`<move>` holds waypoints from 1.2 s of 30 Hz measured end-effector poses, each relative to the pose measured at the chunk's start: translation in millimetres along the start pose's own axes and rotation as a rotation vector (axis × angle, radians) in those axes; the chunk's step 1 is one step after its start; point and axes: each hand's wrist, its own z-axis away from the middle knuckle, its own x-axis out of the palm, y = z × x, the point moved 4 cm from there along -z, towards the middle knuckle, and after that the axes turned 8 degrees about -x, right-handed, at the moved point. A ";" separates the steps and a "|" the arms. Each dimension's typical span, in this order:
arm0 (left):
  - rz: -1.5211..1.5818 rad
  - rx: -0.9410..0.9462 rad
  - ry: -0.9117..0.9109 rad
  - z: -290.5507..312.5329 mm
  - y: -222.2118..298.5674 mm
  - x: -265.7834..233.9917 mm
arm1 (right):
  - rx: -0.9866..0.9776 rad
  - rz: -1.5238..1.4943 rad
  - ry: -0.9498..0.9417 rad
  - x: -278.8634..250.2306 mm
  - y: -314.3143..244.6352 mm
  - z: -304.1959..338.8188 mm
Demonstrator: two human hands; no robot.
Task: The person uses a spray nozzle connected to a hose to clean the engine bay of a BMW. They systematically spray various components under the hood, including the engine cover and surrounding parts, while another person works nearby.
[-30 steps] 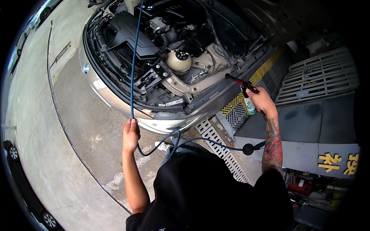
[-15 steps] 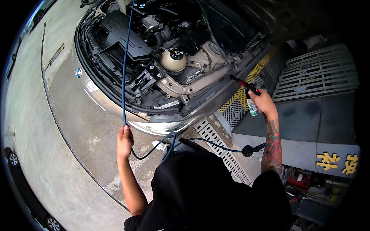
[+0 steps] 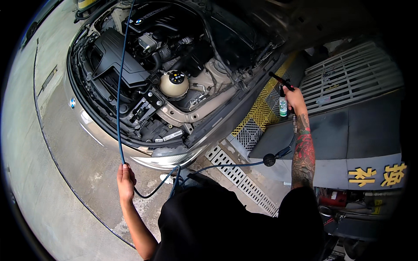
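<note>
My left hand (image 3: 126, 182) is closed round a blue hose (image 3: 119, 108), which runs up across the front of the car and loops down beside my body. My right hand (image 3: 294, 101) grips a black spray gun (image 3: 282, 81) with a slim nozzle. A small clear bottle (image 3: 283, 106) with a green and white label hangs beneath the gun. Both hands are apart from the car (image 3: 93, 126), whose engine bay lies open in front of me. Inside it sit a cream coolant tank (image 3: 167, 88) with a black cap and a black engine cover (image 3: 163, 15).
A black ball (image 3: 269, 160) sits on the hose at my right. Below it runs a slotted drain grate (image 3: 239, 178). Grey cabinets (image 3: 322, 130) and a white slatted rack (image 3: 344, 78) stand at the right. A dark cable (image 3: 56, 152) crosses the concrete floor at the left.
The whole view has shifted, so the car sits further left. My right arm reaches further out, and the spray gun has turned slightly with its bottle now more upright. Both grips are unchanged.
</note>
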 end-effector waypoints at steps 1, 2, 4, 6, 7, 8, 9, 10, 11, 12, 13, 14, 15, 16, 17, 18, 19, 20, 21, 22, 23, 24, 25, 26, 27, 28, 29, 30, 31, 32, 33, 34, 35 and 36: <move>-0.002 0.003 0.017 1.4 -0.1 0.0 | 0.002 0.014 0.034 -3.4 3.8 -8.6; 0.014 0.018 0.012 0.9 -0.3 -0.3 | 0.009 0.043 0.040 -7.8 10.6 -19.8; 0.028 0.020 0.056 3.9 -0.3 -4.2 | 0.019 0.031 0.053 -4.6 15.5 -27.5; 0.032 0.030 0.061 6.1 -0.2 -4.1 | 0.034 0.013 0.044 -1.2 19.3 -33.7; 0.032 0.036 0.064 6.6 0.5 -4.5 | 0.030 -0.001 0.043 -0.4 20.1 -34.4; 0.028 0.041 0.058 5.7 1.6 -3.5 | 0.026 -0.014 0.042 0.0 21.1 -33.4; 0.024 0.040 0.059 5.6 2.8 -2.2 | 0.021 -0.029 0.039 1.8 19.2 -31.3; 0.019 0.038 0.058 5.6 4.1 -0.2 | 0.034 -0.044 0.009 3.6 19.1 -29.0; 0.014 0.037 0.057 5.7 4.8 1.3 | 0.046 -0.060 -0.020 5.0 19.6 -26.0; 0.012 0.027 0.055 5.1 4.6 3.4 | 0.059 -0.074 -0.046 4.7 20.3 -23.3; 0.009 0.018 0.052 4.2 4.0 5.3 | 0.065 -0.071 -0.045 4.3 22.2 -21.8; 0.006 0.009 0.048 3.0 3.3 7.0 | 0.071 -0.067 -0.043 4.6 24.8 -20.5; 0.006 0.009 0.043 2.1 1.5 7.5 | 0.076 -0.064 -0.044 5.9 25.5 -17.8; 0.006 0.009 0.037 1.1 -0.9 7.5 | 0.076 -0.076 -0.057 6.9 24.4 -13.1; 0.006 0.009 0.031 0.3 -2.2 7.5 | 0.085 -0.075 -0.066 8.3 24.1 -9.8; 0.006 0.017 0.032 0.3 -2.6 7.7 | 0.095 -0.072 -0.075 9.3 24.8 -6.9; 0.007 0.025 0.032 0.1 -3.1 7.9 | 0.105 -0.069 -0.084 9.2 26.4 -4.8; 0.007 0.032 0.032 -0.1 -3.6 8.1 | 0.095 -0.072 -0.128 9.7 30.4 -4.4; 0.006 0.027 0.042 0.2 -3.7 7.1 | 0.091 -0.062 -0.140 10.7 29.5 -1.7; 0.006 0.021 0.052 0.4 -3.4 6.3 | 0.088 -0.052 -0.151 12.0 27.6 2.1; 0.006 0.015 0.062 0.7 -3.2 5.9 | 0.084 -0.041 -0.161 13.1 24.9 6.4; 0.005 0.020 0.067 1.1 -2.7 5.5 | 0.083 -0.046 -0.174 14.4 22.8 11.4; 0.005 0.025 0.071 1.3 -2.1 5.1 | 0.079 -0.029 -0.175 15.2 19.7 17.0; 0.006 0.030 0.076 1.5 -1.5 4.6 | 0.076 -0.013 -0.176 15.8 16.2 22.9; 0.006 0.035 0.062 1.8 -1.0 4.8 | 0.072 0.004 -0.177 15.7 13.4 28.4; 0.007 0.037 0.049 2.4 -0.6 4.2 | 0.062 0.002 -0.184 15.8 11.6 33.5; 0.007 0.040 0.035 2.6 0.0 3.9 | 0.051 0.000 -0.190 15.8 10.1 38.4; 0.008 0.037 0.038 3.8 0.7 3.3 | 0.041 -0.004 -0.202 18.1 8.8 43.4; 0.009 0.033 0.040 4.5 1.7 4.1 | 0.033 0.004 -0.206 19.7 5.9 50.2; 0.009 0.029 0.042 5.0 2.8 4.8 | 0.025 0.013 -0.211 21.1 1.9 57.8; 0.008 0.034 0.033 5.1 3.0 4.9 | 0.018 0.023 -0.214 21.8 -0.2 64.8; 0.007 0.040 0.024 4.8 3.2 5.0 | 0.029 0.038 -0.237 23.5 0.8 69.4; 0.005 0.045 0.015 4.8 2.8 4.8 | 0.040 0.052 -0.259 25.2 2.4 73.8; 0.013 0.050 0.025 4.5 0.8 3.5 | 0.051 0.066 -0.282 27.2 4.2 78.5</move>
